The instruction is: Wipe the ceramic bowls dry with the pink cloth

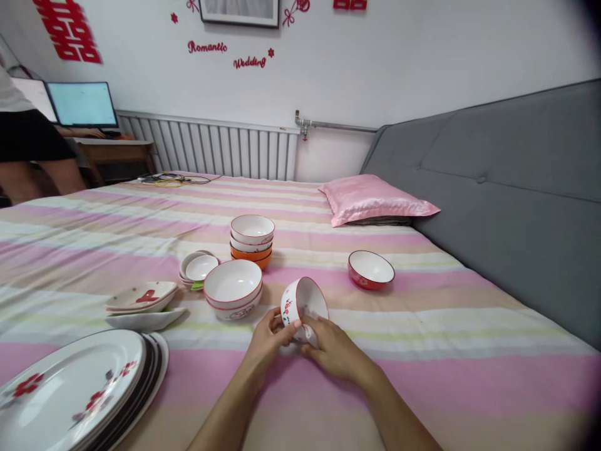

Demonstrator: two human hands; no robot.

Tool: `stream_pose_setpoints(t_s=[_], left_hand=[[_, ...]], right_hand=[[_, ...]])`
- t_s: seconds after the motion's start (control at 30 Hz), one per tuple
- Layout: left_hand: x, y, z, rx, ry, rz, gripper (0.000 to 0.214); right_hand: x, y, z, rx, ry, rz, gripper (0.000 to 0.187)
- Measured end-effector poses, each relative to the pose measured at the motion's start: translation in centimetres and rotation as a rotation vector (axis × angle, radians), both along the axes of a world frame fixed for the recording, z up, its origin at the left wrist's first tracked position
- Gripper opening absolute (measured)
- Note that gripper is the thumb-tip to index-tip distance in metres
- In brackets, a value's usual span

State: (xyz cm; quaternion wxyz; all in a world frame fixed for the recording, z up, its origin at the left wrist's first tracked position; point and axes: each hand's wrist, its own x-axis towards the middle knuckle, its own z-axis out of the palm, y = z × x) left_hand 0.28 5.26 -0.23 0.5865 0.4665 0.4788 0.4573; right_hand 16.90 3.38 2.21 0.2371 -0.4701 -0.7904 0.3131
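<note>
Both my hands hold a white bowl [292, 307] with a red rim and red blossom pattern, tilted on its side just above or on the bedspread. My left hand [271, 335] grips its left side, the thumb at the rim. My right hand [335, 347] has its fingers over the rim and the thumb beneath. Left of it sit two larger nested white bowls [232, 285]. Behind them rises a stack of white and orange bowls [252, 233]. A red bowl [370, 270] with a white inside stands alone to the right.
A stack of oval plates [70, 382] fills the near left. Beyond it lie shallow dishes [141, 297] and small nested bowls [200, 268]. A pink pillow [375, 197] rests by the grey headboard [507, 188]. Cables [173, 180] lie at the far edge; a person [32, 138] stands far left.
</note>
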Motion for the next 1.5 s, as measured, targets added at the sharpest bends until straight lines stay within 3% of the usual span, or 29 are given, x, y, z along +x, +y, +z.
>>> stream_pose_setpoints(t_s=[0.1, 0.47, 1.5], left_hand=[[-0.01, 0.00, 0.04, -0.003, 0.021, -0.011, 0.076], [0.10, 0.10, 0.09, -0.007, 0.038, -0.011, 0.077], [0.35, -0.09, 0.09, -0.015, 0.007, -0.011, 0.078]], right_hand=[[0.33, 0.26, -0.41, 0.035, -0.098, 0.004, 0.049], [0.23, 0.36, -0.38, 0.027, -0.151, -0.044, 0.039], [0.15, 0.42, -0.23, 0.038, -0.084, -0.022, 0.042]])
